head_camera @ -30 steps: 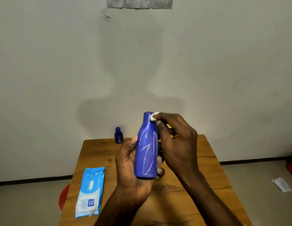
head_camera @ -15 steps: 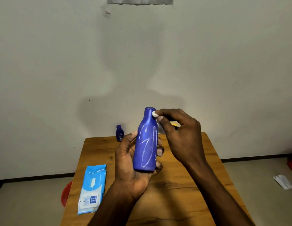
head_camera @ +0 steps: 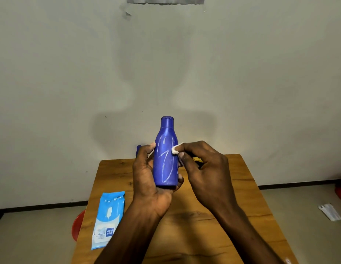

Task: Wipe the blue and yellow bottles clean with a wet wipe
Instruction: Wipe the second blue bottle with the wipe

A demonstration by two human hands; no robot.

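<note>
Bottle: a blue bottle [head_camera: 166,155] stands upright in the air above a wooden table [head_camera: 232,197], cap up, its base resting in the left palm.
Left hand: the left hand [head_camera: 146,180] curls around the bottle's lower body, thumb on the near left side, fingertips showing past the right edge.
Right hand: the right hand [head_camera: 202,168] sits just right of the bottle, thumb and forefinger pinching a small white wad, the wet wipe [head_camera: 175,149], against the bottle's right shoulder.
Shape: round narrow cap, sloping shoulders, straight oval body, flat base.
Surface: smooth, slightly glossy plastic with thin white streaks running down the front; these look like marks to be wiped off.
Likely handling: probably light and stiff. A damp surface could turn slippery, so a grip low on the body with the base seated in the palm looks safest.
Wipe: soft, crumpled small, mostly hidden by the fingertips.
Yellow bottle: only a sliver of yellow [head_camera: 197,159] shows behind the right hand's knuckles; too hidden to describe.
Beyond the left hand: part of a small dark blue bottle [head_camera: 138,150] by the wall.
Below left of the left hand: a flat, soft blue and white pack of wipes [head_camera: 108,218] on the table.
</note>
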